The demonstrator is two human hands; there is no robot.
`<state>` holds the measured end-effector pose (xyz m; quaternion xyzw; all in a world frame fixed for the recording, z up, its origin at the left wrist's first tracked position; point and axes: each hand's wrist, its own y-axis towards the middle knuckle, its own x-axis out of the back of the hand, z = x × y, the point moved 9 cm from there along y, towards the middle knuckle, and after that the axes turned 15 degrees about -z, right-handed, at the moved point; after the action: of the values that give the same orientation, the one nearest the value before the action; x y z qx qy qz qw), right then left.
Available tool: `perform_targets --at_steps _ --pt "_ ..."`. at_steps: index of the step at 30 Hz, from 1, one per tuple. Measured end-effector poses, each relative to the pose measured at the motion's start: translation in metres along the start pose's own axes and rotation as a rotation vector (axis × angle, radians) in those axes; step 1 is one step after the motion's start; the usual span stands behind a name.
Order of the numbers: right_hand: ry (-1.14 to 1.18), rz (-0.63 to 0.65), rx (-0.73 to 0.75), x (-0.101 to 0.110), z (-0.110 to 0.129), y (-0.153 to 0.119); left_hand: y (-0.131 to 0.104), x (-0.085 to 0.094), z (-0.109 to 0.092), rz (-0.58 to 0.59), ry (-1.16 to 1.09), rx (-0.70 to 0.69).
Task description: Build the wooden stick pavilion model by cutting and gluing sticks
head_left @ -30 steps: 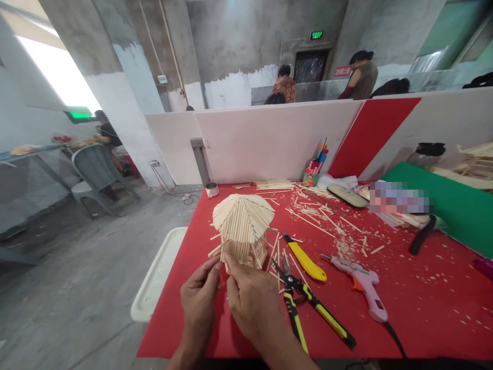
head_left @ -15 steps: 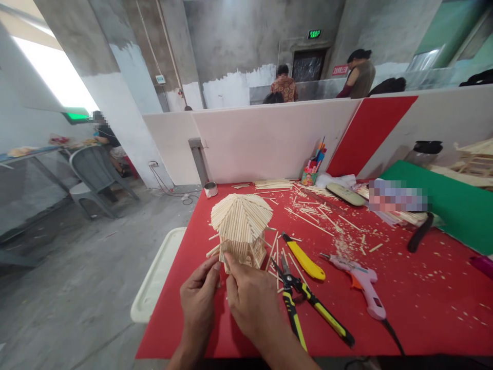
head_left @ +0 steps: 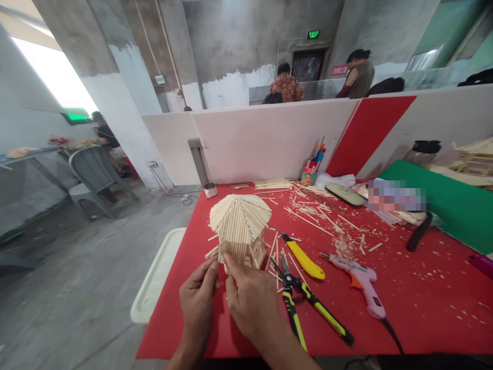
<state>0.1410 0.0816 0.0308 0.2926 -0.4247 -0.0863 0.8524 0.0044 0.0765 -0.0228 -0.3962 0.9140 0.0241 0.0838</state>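
Observation:
A small model house [head_left: 241, 218] made of pale wooden sticks stands near the left part of the red tabletop, its many-sided roof sloping down from a peak. My left hand [head_left: 198, 298] is pinched closed at the house's front left corner; whatever lies between its fingertips is too small to make out. With its index finger stretched out, my right hand [head_left: 252, 298] touches the front wall, the other fingers curled below. Pruning shears [head_left: 295, 285] with yellow and black handles lie just right of that hand, blades apart. Beyond them lies a yellow utility knife [head_left: 304, 257].
A pink glue gun [head_left: 360, 282] with a cord rests at right. Loose sticks [head_left: 273, 184] and shavings scatter behind. A pen cup [head_left: 309, 176] and tape roll [head_left: 210, 189] stand by the white partition [head_left: 269, 139]. A green board [head_left: 442, 200] lies far right. Other people are beyond.
Almost nothing differs. Both hands stay at the front of the stick house, with only a very slight shift of the view.

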Motion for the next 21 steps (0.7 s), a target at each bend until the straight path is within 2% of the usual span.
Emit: perform_targets --at_steps 21 --pt "0.056 -0.046 0.006 0.0031 0.0011 -0.002 -0.0015 0.0041 -0.0023 -0.02 0.048 -0.032"
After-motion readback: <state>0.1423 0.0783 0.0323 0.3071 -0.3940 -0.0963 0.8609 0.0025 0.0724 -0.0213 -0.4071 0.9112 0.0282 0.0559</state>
